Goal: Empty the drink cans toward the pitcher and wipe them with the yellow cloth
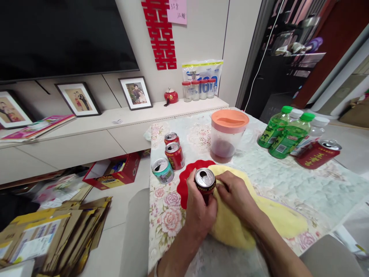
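Note:
My left hand (198,209) is wrapped round an opened red drink can (205,180), held upright over a red scalloped plate (186,181). My right hand (238,196) presses a yellow cloth (259,219) against the can's right side, fingers closed on the cloth. Both hands work above a table with a floral covering (167,215). Two more red cans (174,155) and a teal can (163,170) stand open just left of the plate.
A clear jug with an orange lid (228,134) holds some dark liquid behind the plate. Green bottles (284,134) and a tipped red can (317,153) sit at the right. Flattened cardboard (52,234) lies on the floor at the left, below a low white cabinet (86,134).

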Tool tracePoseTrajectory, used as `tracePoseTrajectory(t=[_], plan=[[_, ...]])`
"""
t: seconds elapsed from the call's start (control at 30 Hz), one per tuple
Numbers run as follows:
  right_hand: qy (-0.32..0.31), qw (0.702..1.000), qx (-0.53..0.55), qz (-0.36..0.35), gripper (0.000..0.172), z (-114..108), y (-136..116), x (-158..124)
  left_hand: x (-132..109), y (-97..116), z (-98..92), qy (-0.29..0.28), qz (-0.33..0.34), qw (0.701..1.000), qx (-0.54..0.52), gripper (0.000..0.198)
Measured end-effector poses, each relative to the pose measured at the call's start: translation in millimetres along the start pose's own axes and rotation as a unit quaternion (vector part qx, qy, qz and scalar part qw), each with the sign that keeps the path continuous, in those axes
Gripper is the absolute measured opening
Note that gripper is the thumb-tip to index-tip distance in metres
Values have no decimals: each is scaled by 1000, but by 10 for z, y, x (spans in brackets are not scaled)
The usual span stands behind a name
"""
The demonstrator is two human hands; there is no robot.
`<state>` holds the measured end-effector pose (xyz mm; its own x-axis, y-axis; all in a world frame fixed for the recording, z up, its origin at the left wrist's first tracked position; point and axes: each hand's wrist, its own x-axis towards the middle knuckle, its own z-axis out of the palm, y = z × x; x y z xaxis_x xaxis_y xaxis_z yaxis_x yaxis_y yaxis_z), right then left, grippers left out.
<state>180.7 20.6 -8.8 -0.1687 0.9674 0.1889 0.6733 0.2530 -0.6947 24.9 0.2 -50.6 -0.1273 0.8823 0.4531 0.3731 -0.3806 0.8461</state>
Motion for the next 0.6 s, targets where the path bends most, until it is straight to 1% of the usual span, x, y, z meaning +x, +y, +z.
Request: tracePoseTrajectory(t=[0.1,0.17,0.23,0.33,0.4,0.5,0.53,0.6], plan=[[-12,999,-35,0,24,91,43,13,-3,-6,12,4,4,1000,3,84],[-10,999,-48,3,22,104,47,14,-2,-14,20,9,13,1000,5,81],[-5,999,-44,0,23,60,32,5,3,-12,19,17,19,1000,9,78],[13,1000,-20,-12,26,-102,-31,-36,21,18,2,21,13,999,20,75],[62,997,-3,-42,24,-228,-99,-77,36,41,-11,14,10,999,31,74],[152,979,9,-138,23,-351,-222,-135,53,50,-20,8,26,999,47,71],[166,972,5,-168,26,-366,-262,-149,56,46,-21,8,36,998,52,71],[157,966,-17,-202,31,-363,-326,-169,58,38,-21,7,60,996,60,70]])
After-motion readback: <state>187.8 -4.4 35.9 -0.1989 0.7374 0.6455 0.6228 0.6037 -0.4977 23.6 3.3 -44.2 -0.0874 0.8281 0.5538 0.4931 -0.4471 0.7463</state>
